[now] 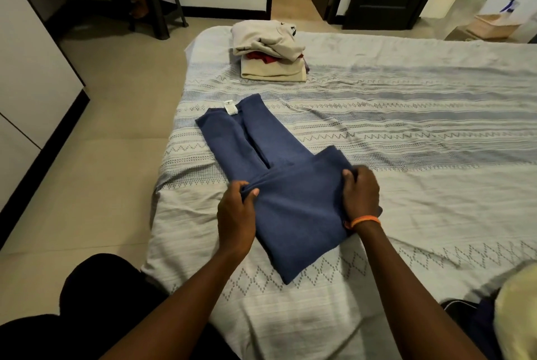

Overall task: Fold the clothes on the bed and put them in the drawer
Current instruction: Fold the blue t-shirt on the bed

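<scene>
Near the middle of the view, two bare hands hold a folded edge of a blue garment (293,208) that lies on the bed (406,156). On the left hand (236,214) the grip is closed on the cloth: the thumb lies on top and the fingers curl under a bunched fold at the garment's left edge. On the right hand (361,197) the grip is likewise clamped on the cloth, with the fingers curled over the top of the fold at the garment's right side. An orange wristband (365,221) circles the right wrist.

The near half of the blue garment is doubled over into a thick rectangle, one corner pointing toward the near edge of the bed. Its far half stretches away toward the far left, flat on the bedspread, with a small white label (231,107) showing at the far end.

The bedspread is pale with grey zigzag and diamond bands. Farther away, near the bed's far left corner and well apart from the blue garment, sits a pile of folded clothes (270,51): cream pieces with something dark red between them.

At the near right corner, a pale yellow cloth (517,313) is partly in view. Beige floor tiles (116,127) lie to the left of the bed, and a dark chair (158,2) stands at the far left.
</scene>
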A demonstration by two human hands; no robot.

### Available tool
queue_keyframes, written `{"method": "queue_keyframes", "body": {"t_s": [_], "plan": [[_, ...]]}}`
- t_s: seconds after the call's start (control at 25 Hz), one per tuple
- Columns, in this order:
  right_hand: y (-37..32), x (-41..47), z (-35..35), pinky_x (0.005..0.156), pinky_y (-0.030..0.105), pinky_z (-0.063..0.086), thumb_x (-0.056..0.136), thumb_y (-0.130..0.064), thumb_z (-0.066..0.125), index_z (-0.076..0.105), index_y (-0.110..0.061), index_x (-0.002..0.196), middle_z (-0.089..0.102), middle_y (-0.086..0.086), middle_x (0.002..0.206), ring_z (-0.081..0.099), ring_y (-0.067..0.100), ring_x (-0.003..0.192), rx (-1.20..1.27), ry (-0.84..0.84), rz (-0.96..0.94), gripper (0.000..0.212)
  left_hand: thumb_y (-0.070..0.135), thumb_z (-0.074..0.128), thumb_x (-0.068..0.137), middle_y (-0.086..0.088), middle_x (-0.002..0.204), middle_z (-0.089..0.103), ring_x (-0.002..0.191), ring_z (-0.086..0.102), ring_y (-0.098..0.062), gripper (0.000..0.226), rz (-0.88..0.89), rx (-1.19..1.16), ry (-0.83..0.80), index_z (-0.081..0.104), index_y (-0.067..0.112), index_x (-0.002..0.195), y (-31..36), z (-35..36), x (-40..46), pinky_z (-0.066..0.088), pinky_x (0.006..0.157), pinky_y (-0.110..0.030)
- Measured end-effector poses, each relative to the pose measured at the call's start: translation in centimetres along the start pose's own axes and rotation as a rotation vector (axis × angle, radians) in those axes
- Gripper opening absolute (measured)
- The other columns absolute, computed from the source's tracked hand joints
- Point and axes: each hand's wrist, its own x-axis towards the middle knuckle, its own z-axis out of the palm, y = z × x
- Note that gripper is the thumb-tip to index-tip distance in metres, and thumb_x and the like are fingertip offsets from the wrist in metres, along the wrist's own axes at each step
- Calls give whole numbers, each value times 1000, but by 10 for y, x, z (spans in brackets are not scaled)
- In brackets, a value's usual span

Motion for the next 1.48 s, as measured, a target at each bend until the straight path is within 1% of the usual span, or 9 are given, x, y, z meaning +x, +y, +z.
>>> {"method": "queue_keyframes", "body": {"t_s": [0.12,0.28,0.44,0.56,0.76,0.92,1.12,1.32,1.48], "plan": [[-13,9,7,69,32,30,99,-22,50,54,-4,96,62,17,98,56,36,90,42,-28,-14,18,26,60,95,-2,99,64,91,61,-21,16,-71,-14,20,58,14,106,-11,-3,12,49,81,-34],[-7,0,34,87,47,40,98,-37,47,55,-8,110,56,18,117,53,41,106,-457,-247,21,32,43,62,91,-16,108,66,102,62,-33,44,-310,63,-121,58,3,108,-26,2,14,51,88,-40],[1,-5,14,89,47,42,94,-59,41,58,-8,111,55,17,117,52,40,108,-575,-224,52,56,67,77,58,-9,86,73,79,72,-26,66,-552,-219,-186,68,9,88,-22,-6,3,62,67,-42],[17,0,-11,69,38,44,88,-65,51,55,-11,90,59,10,91,57,35,87,-417,-374,118,53,39,91,62,-3,94,73,83,72,-20,50,-619,-314,-421,67,11,97,-22,-6,-16,62,65,-36],[16,-1,-48,52,27,33,87,-35,71,43,-12,58,46,5,56,43,21,55,124,-565,351,47,18,76,83,-4,110,69,98,66,-24,36,-786,-565,-548,57,15,113,-8,-8,-32,58,69,-41],[7,-41,-55,51,24,46,87,-12,70,61,-4,83,67,14,81,58,18,63,260,-645,409,13,20,73,86,-5,101,74,92,70,-27,31,-753,-509,-495,62,14,114,-22,-36,-32,59,70,-42],[-14,-115,-57,38,28,46,88,-6,66,43,-8,113,65,23,100,65,27,53,471,-753,495,34,26,76,83,-12,100,73,89,69,-30,35,-713,-362,-350,66,3,107,-48,-93,-29,57,76,-37],[-9,-161,-59,50,43,54,91,-5,65,37,-26,115,69,25,98,66,47,67,677,-730,467,42,30,66,92,-13,93,69,71,62,-22,34,-599,-134,-476,61,1,109,-51,-130,-40,46,53,-25],[-7,-169,-65,45,30,39,97,-11,55,48,-22,104,62,17,91,53,26,57,564,-719,321,16,32,70,88,-9,103,57,76,56,-19,49,-532,-27,-562,37,14,119,-55,-140,-46,45,49,-26]]}}
